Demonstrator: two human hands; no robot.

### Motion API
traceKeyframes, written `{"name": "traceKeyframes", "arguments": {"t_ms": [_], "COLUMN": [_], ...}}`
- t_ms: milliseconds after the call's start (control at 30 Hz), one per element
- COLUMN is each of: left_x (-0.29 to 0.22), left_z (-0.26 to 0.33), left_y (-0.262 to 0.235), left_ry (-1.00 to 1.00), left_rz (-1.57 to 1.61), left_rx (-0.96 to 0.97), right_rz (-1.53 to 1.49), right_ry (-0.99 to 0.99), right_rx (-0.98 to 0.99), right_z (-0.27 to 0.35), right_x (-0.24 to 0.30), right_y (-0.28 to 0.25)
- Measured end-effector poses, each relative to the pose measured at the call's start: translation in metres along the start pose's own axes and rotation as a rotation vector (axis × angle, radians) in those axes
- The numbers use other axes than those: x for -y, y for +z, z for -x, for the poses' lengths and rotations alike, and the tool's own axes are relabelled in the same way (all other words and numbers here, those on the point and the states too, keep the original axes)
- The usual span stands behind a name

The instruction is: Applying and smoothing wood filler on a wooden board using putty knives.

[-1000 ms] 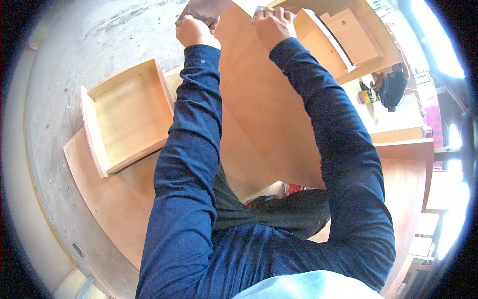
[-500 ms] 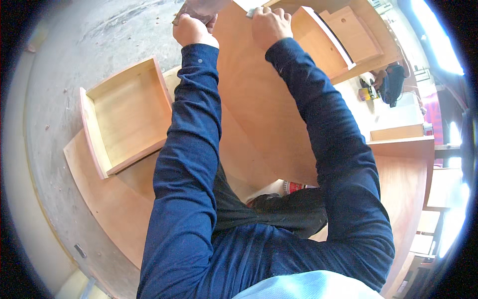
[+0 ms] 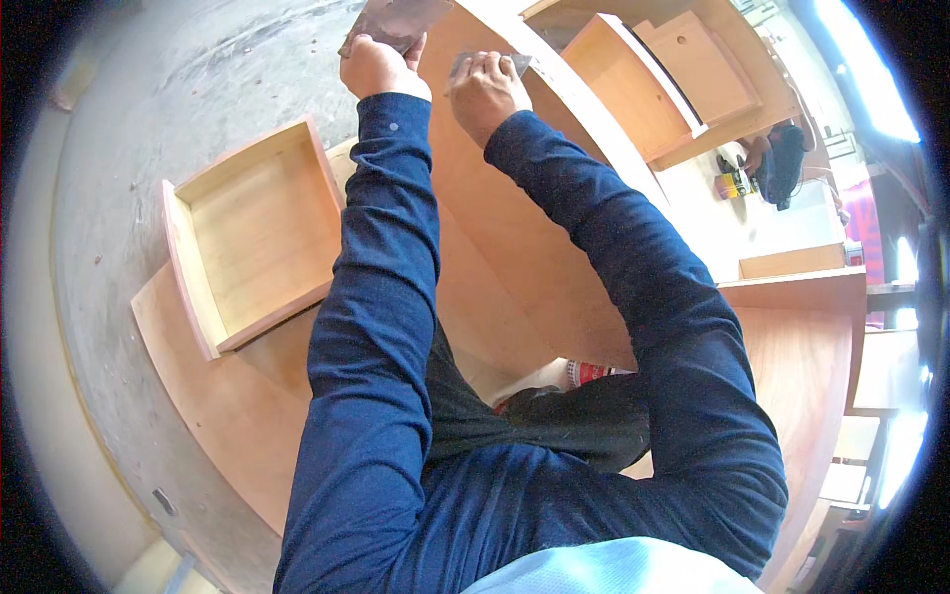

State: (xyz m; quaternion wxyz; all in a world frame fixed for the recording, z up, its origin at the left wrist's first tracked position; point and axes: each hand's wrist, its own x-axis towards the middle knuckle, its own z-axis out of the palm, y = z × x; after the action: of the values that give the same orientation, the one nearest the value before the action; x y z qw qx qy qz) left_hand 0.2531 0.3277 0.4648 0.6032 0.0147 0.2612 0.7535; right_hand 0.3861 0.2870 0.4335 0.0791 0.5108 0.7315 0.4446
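At the top of the view my left hand [image 3: 382, 69] is closed on a flat, brownish-grey smeared plate [image 3: 404, 18], which runs up to the upper edge of the picture. To its right and slightly nearer, my right hand [image 3: 487, 97] grips a thin, flat scraper blade [image 3: 519, 63], fingers lying along it. That hand is over the bare wooden panel [image 3: 485, 208] of a cabinet; whether the blade touches the wood I cannot tell. Both forearms reach far forward in dark blue sleeves.
An open wooden drawer [image 3: 262, 233] lies at left on a curved wooden board [image 3: 213, 391], above a grey concrete floor [image 3: 109, 213]. More cabinet parts and a wooden drawer [image 3: 633, 89] stand at upper right. A red-and-white can [image 3: 586, 373] sits by my leg. Someone in dark clothing [image 3: 782, 166] is farther right.
My right hand has moved left and nearer to me, closer to the left hand. More of its blade now shows. The left hand has barely shifted, still holding the plate.
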Motion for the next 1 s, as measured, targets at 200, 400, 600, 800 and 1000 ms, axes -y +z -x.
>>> {"name": "traceKeyframes", "arguments": {"t_ms": [200, 400, 600, 800, 1000], "left_x": [0.0, -0.001, -0.011, -0.006, 0.018], "left_z": [0.007, -0.006, -0.003, 0.047, 0.11], "left_y": [0.007, -0.003, -0.001, 0.019, 0.026], "left_ry": [-0.009, 0.004, 0.041, -0.219, -0.149], "left_rz": [-0.003, 0.062, 0.066, -0.109, -0.219], "left_rx": [0.035, 0.054, 0.038, 0.266, 0.283], "right_rz": [-0.114, 0.028, -0.694, -1.979, -2.483], "right_ry": [0.288, 0.065, 0.295, 0.678, 0.739], "right_rx": [-0.318, -0.018, 0.112, -0.399, -0.621], "right_z": [-0.047, -0.019, -0.005, 0.011, 0.013], "right_x": [-0.033, 0.012, -0.03, -0.115, -0.101], "right_y": [0.027, 0.015, -0.056, -0.035, -0.045]}}
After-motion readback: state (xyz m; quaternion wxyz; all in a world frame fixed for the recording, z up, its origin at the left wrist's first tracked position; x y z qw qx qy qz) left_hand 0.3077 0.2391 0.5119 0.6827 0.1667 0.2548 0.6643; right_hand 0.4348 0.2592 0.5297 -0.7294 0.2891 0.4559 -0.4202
